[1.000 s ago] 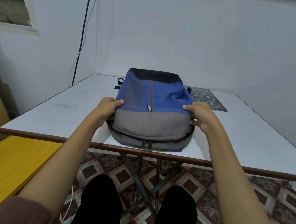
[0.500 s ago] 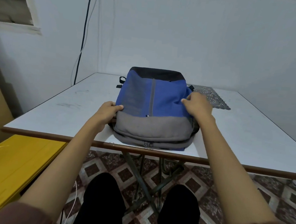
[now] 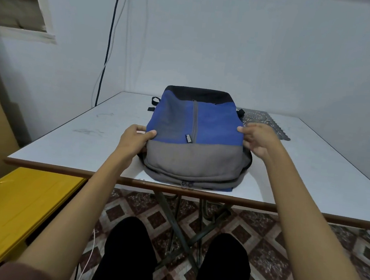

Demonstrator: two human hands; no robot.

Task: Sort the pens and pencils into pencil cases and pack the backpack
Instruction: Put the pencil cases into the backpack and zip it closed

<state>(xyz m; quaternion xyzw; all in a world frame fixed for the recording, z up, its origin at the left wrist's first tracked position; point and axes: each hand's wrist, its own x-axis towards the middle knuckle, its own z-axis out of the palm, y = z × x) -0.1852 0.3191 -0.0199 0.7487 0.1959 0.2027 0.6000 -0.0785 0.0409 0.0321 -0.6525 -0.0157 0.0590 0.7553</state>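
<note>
text: "PUMA" | on: small dark tag (image 3: 188, 138) | where: backpack (image 3: 216, 129) front, at the blue-grey seam

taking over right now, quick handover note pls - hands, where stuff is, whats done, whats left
Left grip: holds the backpack by its left edge, thumb on top.
Right grip: pinches its right edge.
Backpack: lies flat on the table near the front edge. The zip pulls meet at the near end, so it looks closed.
Pens, pencils, cases: none in view. They may be inside, but I cannot tell.
Done: probably the sorting and packing, judging by the closed bag.
Left: confirm the contents if unsure, then let go.
</note>
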